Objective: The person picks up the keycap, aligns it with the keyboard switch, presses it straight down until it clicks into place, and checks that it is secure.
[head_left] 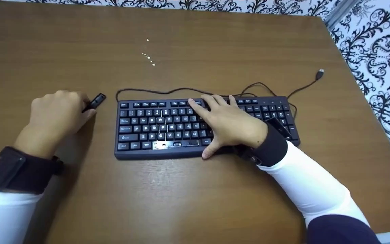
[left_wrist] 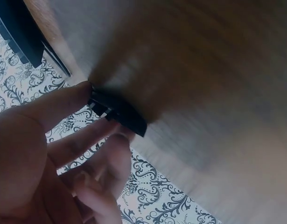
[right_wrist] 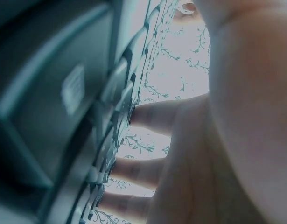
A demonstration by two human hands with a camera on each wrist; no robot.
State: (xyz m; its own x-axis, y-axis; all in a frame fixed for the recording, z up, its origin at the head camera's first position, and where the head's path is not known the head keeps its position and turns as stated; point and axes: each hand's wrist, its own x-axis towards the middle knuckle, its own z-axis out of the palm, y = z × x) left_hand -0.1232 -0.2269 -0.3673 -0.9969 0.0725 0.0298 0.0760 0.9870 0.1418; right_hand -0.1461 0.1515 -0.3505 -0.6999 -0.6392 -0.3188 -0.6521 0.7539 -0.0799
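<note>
My left hand (head_left: 58, 110) is at the left of the keyboard, pinching a long black space bar keycap (head_left: 95, 101) between thumb and fingers. In the left wrist view small stems show on the underside of the keycap (left_wrist: 117, 109); part of it is hidden by the fingertips. The black keyboard (head_left: 161, 155) lies flat on the table, with a bare shiny strip (head_left: 163, 145) in its bottom row where the space bar sits. My right hand (head_left: 229, 123) rests spread across the keyboard, thumb at its front edge and fingers reaching its back edge. Straight fingers (right_wrist: 152, 116) touch the keys in the right wrist view.
A black cable (head_left: 157, 92) runs along the keyboard's back and loops at its right, ending in a USB plug (head_left: 319, 74) on the wooden table (head_left: 168, 203). Patterned black-and-white covering (head_left: 381, 67) shows beyond the table's right and far edges.
</note>
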